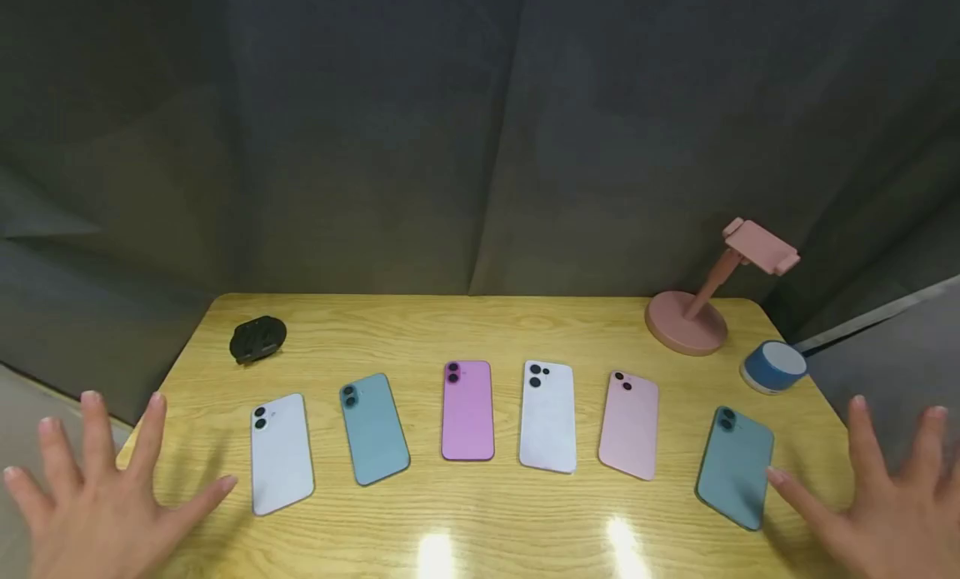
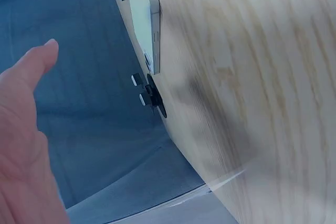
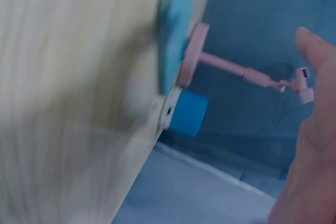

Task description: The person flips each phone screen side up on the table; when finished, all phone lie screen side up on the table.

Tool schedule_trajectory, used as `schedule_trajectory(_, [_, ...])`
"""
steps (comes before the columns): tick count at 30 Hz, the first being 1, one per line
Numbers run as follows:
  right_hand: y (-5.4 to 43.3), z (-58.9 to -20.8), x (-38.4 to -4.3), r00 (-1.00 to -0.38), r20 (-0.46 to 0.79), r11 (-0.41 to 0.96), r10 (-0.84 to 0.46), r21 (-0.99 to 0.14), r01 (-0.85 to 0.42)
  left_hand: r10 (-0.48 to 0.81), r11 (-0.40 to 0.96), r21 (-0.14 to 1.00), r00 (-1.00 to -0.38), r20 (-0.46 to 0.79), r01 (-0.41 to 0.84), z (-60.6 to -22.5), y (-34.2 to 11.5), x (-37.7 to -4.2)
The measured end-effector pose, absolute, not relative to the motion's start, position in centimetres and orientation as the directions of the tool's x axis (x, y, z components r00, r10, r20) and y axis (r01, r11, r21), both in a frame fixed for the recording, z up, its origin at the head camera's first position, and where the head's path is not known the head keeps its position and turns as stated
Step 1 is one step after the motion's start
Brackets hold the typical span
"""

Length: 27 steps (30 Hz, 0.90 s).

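Several phones lie face down in a curved row on the wooden table. From the left they are a white phone (image 1: 282, 454), a teal phone (image 1: 375, 430), a purple phone (image 1: 468, 412), a white phone with a larger camera group (image 1: 547, 418), a pink phone (image 1: 628, 426) and another teal phone (image 1: 736, 469). With fingers spread, my left hand (image 1: 105, 500) hovers at the left edge, its thumb pointing toward the first white phone. My right hand (image 1: 892, 504), spread as well, is at the right, thumb tip beside the right teal phone. Both hands hold nothing.
A pink phone stand (image 1: 686, 321) rises at the back right, with a blue and white cylinder (image 1: 774, 366) near the right edge. At the back left lies a black disc-shaped holder (image 1: 257, 340). Dark curtain (image 1: 375, 146) hangs behind the table (image 1: 360, 329).
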State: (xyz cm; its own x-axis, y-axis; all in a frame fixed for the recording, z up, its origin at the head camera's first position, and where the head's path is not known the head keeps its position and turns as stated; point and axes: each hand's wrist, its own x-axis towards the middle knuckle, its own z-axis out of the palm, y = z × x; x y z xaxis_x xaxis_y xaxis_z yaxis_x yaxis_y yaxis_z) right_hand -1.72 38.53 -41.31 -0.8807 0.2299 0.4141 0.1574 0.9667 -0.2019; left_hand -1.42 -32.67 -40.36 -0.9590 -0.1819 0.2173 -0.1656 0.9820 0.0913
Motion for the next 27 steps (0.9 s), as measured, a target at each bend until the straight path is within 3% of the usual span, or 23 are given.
schedule_trajectory(2, [38.0, -40.9, -1.6, -0.904, 0.35, 0.958, 0.245, -0.231, 0.17, -0.181, 0.981, 0.106, -0.954, 0.237, -0.16, -40.1, -32.5, -1.4])
schedule_trajectory(4, [37.2, -40.5, -1.7, -0.903, 0.368, 0.95, 0.22, -0.29, 0.113, -0.172, 0.982, 0.129, -0.941, 0.291, -0.14, -39.8, -32.4, -1.4])
schedule_trajectory(8, [34.7, -39.7, -2.2, -0.823, 0.547, 0.901, 0.151, -0.418, -0.113, -0.141, 0.976, 0.212, -0.865, 0.481, -0.042, -39.4, -32.1, -1.7])
schedule_trajectory(12, [31.4, -38.5, -3.5, -0.742, 0.657, 0.844, 0.135, -0.469, -0.261, -0.139, 0.941, 0.32, -0.741, 0.657, 0.108, -39.0, -31.6, -2.3])
schedule_trajectory(14, [29.5, -38.0, -4.7, -0.704, 0.701, 0.813, 0.114, -0.473, -0.339, -0.159, 0.912, 0.377, -0.712, 0.684, 0.16, -38.7, -31.5, -2.3])
schedule_trajectory(19, [24.3, -37.3, -7.5, -0.636, 0.77, 0.706, 0.052, -0.479, -0.522, -0.274, 0.846, 0.529, -0.802, 0.53, 0.061, -37.7, -30.9, -1.7])
schedule_trajectory(27, [15.8, -38.1, -10.1, -0.734, 0.68, 0.46, 0.008, -0.654, -0.601, -0.358, 0.775, 0.625, -0.878, 0.318, -0.09, -37.6, -30.0, -2.0])
